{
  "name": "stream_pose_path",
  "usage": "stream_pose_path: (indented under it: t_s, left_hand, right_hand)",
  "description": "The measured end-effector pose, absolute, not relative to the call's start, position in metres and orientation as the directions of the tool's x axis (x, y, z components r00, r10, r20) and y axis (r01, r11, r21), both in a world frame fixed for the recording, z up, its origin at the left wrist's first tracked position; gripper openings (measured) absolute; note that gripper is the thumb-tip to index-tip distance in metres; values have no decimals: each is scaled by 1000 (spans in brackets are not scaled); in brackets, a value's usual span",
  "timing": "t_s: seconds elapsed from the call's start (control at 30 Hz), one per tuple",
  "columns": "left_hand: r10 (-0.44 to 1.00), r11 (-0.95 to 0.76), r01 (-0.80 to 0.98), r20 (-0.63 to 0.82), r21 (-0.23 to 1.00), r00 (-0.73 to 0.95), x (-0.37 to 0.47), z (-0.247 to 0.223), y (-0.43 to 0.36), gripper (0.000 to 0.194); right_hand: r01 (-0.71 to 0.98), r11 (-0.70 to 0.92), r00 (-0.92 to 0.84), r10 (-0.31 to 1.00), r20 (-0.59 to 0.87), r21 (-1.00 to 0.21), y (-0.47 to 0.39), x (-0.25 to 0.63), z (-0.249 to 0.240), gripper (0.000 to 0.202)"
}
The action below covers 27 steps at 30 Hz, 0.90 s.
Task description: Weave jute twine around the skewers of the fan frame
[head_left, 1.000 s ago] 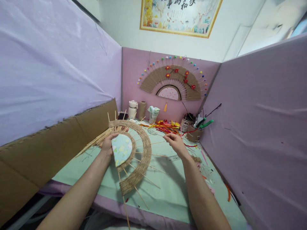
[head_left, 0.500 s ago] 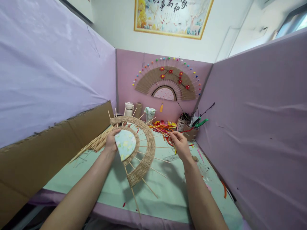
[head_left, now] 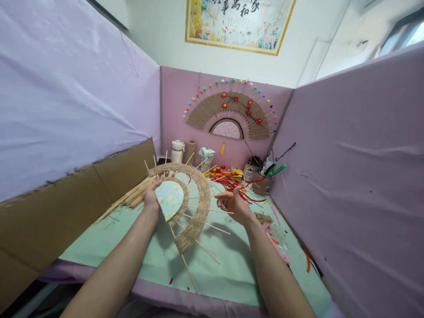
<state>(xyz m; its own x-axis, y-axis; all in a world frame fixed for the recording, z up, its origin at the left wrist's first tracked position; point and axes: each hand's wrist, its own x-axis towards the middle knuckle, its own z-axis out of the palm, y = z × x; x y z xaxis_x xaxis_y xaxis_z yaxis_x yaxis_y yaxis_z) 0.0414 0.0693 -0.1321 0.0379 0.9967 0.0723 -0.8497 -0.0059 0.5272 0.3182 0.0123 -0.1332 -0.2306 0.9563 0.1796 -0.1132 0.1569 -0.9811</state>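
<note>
A half-round fan frame [head_left: 198, 207] of thin sticks and woven tan cord is held up over the table, its flat side facing lower left. My left hand [head_left: 153, 196] grips it at the inner edge, by the pale blue floral half-circle [head_left: 170, 199]. Beside the outer band, my right hand [head_left: 232, 204] has its fingers bent at the stick tips on the right. Whether those fingers pinch a stick is hard to make out.
A finished fan [head_left: 232, 110] hangs on the pink panel. Loose sticks [head_left: 130, 196] lie at the left, coloured strips [head_left: 228, 176] at the back. Jars, a cardboard roll [head_left: 191, 152] and a holder with green-handled pliers [head_left: 277, 170] stand behind. Cardboard [head_left: 82, 190] lines the left side.
My right hand has moved left and slightly down, closer to the woven band. The fan frame has shifted slightly left in my left hand.
</note>
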Motion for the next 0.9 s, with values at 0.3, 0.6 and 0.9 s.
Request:
stream_pose_path:
  t_s: [0.3, 0.6, 0.9]
  left_hand:
    - [997, -7, -851, 69, 525, 34, 43, -134, 70, 43]
    - [971, 236, -685, -196, 690, 137, 56, -125, 58, 34]
    - [905, 417, -578, -261, 702, 335, 62, -130, 47, 38]
  right_hand:
    - [-46, 164, -175, 970, 169, -985, 11, 310, -135, 45]
    - [-239, 74, -70, 993, 93, -968, 24, 320, -143, 33]
    - [-223, 122, -62, 988, 139, -967, 27, 323, -141, 41]
